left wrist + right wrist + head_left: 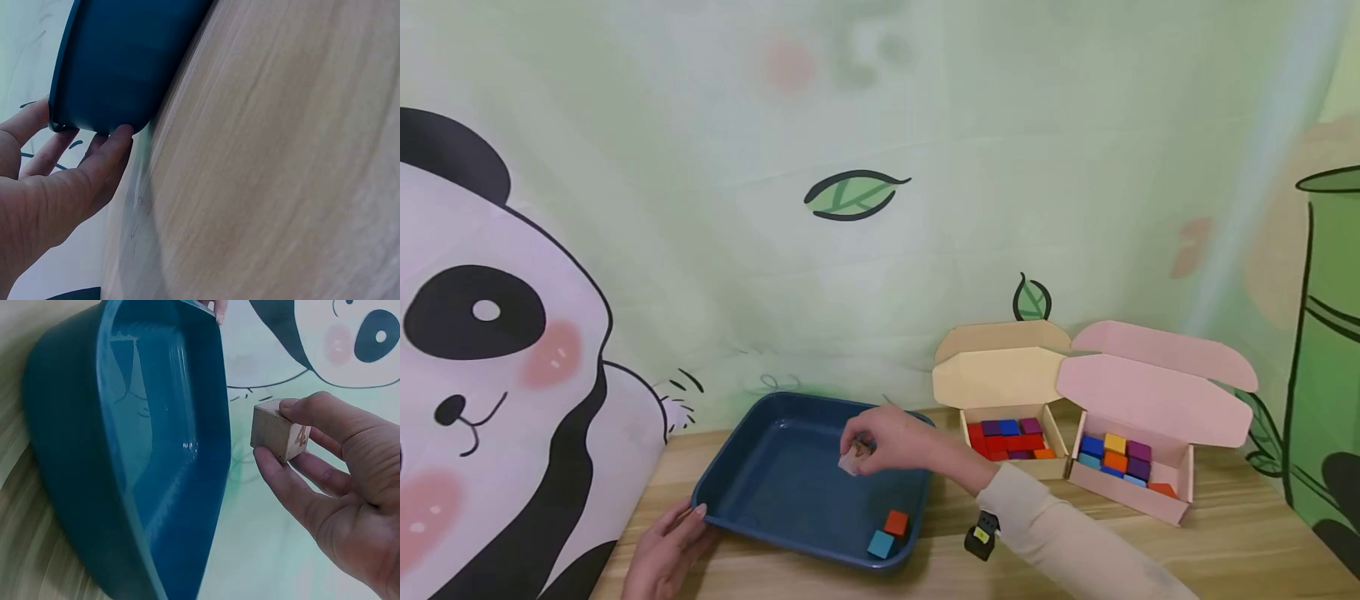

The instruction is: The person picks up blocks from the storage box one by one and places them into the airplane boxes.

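Note:
My right hand [891, 437] is over the deep blue plastic tray [775, 533], pinching a small wooden block [273, 434] between thumb and fingertips. One face of this pale cube carries a printed brown figure like a 4. At the tray's near left corner, my left hand [672, 542] holds the rim. In the left wrist view, its fingertips [122, 132] lie against the tray's outer wall. Inside the tray, an orange-red cube [897, 523] and a light blue cube [881, 544] sit together in the near right corner.
Right of the tray stand an open cream box [1000, 379] and an open pink box [1157, 400], both holding several coloured blocks. A black strapped device [981, 537] is at my right wrist. Behind the wooden table [940, 567] hangs a panda-printed cloth [700, 208].

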The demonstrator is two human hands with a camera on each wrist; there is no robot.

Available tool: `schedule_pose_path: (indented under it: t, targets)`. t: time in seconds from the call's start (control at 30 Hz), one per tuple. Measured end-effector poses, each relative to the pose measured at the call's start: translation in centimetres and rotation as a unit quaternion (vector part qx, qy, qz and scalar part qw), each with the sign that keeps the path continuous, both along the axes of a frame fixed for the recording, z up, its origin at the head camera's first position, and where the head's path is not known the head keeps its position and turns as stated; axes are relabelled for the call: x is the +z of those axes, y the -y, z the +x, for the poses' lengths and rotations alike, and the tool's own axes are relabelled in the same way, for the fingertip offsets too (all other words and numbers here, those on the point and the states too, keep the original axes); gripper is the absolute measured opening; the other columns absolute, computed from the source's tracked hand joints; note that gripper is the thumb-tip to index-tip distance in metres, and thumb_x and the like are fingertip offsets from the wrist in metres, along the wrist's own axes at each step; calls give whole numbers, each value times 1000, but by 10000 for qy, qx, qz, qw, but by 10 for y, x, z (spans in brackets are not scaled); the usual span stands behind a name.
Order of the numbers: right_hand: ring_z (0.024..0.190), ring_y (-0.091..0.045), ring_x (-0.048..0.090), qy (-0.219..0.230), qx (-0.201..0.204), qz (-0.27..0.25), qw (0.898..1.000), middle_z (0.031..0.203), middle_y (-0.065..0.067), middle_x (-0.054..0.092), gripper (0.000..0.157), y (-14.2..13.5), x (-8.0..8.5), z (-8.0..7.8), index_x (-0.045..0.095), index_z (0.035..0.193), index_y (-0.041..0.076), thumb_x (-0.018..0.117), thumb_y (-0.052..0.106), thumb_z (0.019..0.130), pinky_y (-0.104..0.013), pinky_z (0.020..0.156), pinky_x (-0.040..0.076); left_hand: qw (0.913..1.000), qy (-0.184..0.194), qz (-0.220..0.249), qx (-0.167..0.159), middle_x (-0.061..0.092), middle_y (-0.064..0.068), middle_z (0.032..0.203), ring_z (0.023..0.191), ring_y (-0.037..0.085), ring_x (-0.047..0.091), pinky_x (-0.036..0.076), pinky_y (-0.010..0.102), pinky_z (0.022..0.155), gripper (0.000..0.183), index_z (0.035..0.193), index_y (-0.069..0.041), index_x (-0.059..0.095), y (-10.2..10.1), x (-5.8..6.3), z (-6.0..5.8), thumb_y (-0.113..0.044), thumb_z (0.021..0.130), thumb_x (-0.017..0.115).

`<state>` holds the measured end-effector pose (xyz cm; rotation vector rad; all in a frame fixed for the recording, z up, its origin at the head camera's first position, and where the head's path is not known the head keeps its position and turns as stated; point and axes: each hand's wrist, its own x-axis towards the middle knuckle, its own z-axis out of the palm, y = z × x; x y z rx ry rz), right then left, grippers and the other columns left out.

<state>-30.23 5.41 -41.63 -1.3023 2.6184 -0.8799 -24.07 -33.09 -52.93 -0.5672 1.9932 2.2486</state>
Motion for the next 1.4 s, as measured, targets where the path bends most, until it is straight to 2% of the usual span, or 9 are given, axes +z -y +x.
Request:
schedule_pose_path:
  t: [0.23,0.43,0.57,0.8,0.9,1.07,1.23,1.4]
  targets:
    - [84,-11,59,-19,-82,-143,9999,98,5,70,16,-16,3,3,74,102,15,79,13,88,-18,73,53,9999,-52,74,91,58,12,130,96,7,67,53,42,102,81,157,3,25,4,-1,3,-22,97,73]
    - [80,-12,57,-150,-122,-237,9995,93,5,68,14,-35,-1,3,74,101,15,79,12,88,-19,71,53,9998,-65,121,126,65,3,118,95,8,68,55,44,100,80,157,3,28,2,0,3,-21,96,74]
    - [80,-14,56,-201,-267,-226,9992,91,5,67,15,-49,-2,4,74,101,16,80,12,88,-20,69,52,9998,-38,115,140,64,5,121,95,8,68,53,45,102,80,157,2,27,2,-1,3,-21,96,73]
    - [80,-15,56,-228,-561,-162,9980,88,6,63,14,-69,-3,6,74,101,17,79,12,88,-22,67,52,9999,59,49,112,51,20,143,97,9,67,49,47,106,84,159,2,24,4,0,1,-26,96,73]
    - [80,-15,58,-223,-594,-218,9977,87,6,63,14,-76,-5,7,74,101,16,76,10,89,-22,70,54,9998,87,28,150,51,20,143,96,10,67,51,47,104,82,158,2,26,4,0,1,-25,96,73]
    - [82,-12,61,-210,-649,-345,9971,90,7,67,14,-91,-6,8,73,100,15,75,7,88,-22,75,58,9999,74,21,140,59,14,133,96,10,67,53,46,102,84,158,2,27,3,1,1,-25,95,75]
    - [81,-11,62,-307,-760,-430,9957,89,5,68,16,-111,-5,11,74,99,13,76,4,87,-21,73,59,9999,36,88,120,64,8,122,97,11,68,52,47,103,81,157,2,30,2,0,1,-24,95,75]
    - [80,-14,63,-422,-989,-435,9932,88,4,68,17,-139,-4,13,73,99,12,77,2,85,-25,71,59,9999,7,70,96,58,14,135,97,9,67,49,47,106,79,157,1,29,1,-1,1,-24,96,73]
